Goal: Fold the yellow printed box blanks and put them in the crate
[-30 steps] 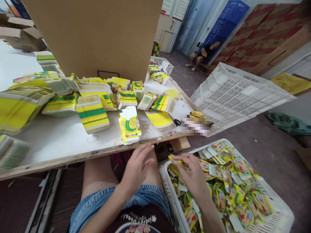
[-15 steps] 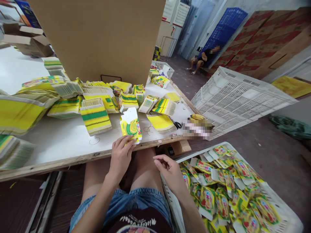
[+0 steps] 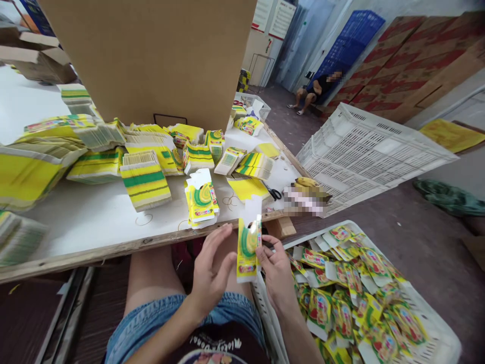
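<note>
A flat yellow and green printed carton (image 3: 248, 247) is upright over my lap, its white flap pointing up. My right hand (image 3: 276, 263) pinches it by the right edge. My left hand (image 3: 212, 270) is just left of the carton, fingers extended and thumb apart, holding nothing. On the table edge beyond lies a small pile of similar cartons (image 3: 201, 198). To my right, a white plastic crate (image 3: 441, 331) holds many yellow cartons (image 3: 343, 316) with red fruit pictures.
Stacks of flat cartons (image 3: 147, 182) cover much of the white table (image 3: 94, 222). Scissors (image 3: 273, 192) and bananas (image 3: 307, 183) lie near its right corner. White crates (image 3: 364, 151) stand beyond. A large cardboard sheet (image 3: 151, 60) rises behind the stacks. A person (image 3: 318, 91) sits at the back.
A carton from the pile is now in my right hand, over my lap. My left hand has left the pile and come back beside that carton.
</note>
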Tool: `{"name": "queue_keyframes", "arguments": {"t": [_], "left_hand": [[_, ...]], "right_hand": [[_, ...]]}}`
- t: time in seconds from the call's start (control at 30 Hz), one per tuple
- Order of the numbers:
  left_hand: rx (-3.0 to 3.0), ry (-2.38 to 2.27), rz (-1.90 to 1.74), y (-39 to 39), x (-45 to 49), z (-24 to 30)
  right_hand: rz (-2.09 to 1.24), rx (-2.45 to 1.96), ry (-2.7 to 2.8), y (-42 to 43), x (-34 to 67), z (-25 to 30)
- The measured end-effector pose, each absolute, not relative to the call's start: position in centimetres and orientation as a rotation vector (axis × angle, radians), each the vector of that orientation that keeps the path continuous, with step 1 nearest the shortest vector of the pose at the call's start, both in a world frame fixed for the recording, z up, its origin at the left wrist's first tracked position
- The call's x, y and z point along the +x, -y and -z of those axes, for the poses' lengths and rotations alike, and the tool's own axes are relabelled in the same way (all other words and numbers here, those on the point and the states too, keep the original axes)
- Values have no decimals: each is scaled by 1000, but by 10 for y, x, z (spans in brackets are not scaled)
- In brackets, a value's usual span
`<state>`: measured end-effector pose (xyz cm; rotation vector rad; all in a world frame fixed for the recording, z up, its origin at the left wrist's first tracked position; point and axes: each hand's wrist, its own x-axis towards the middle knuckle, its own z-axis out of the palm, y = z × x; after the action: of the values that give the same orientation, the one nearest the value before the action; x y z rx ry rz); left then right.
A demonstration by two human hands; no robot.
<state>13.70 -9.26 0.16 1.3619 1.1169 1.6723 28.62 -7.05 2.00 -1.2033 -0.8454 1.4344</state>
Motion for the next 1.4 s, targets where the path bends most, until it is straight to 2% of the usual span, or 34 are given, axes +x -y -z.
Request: {"name": "queue_keyframes", "arguments": {"t": [0.1, 0.2, 0.47, 0.77, 1.03, 1.23, 1.4], "left_hand": [[919, -932, -1424, 86, 137, -5], [796, -730, -1276, 85, 138, -5], [709, -679, -1300, 87, 144, -3], [675, -852, -1265, 88, 146, 3], [860, -926, -1272, 89, 145, 6], [854, -695, -1128, 90, 137, 2], [773, -631, -1066, 93, 141, 4]], "right_hand": [[-1501, -1220, 884, 78, 282, -16], [-1539, -1216, 866, 83, 276, -12], [-1515, -1233, 943, 83, 283, -12], [-1523, -1254, 1035, 83, 284, -15], [-1218, -1305, 1210, 80, 288, -8], [-1411, -1080, 1361, 73, 308, -21], [-1478, -1166, 1455, 70, 323, -25]]}}
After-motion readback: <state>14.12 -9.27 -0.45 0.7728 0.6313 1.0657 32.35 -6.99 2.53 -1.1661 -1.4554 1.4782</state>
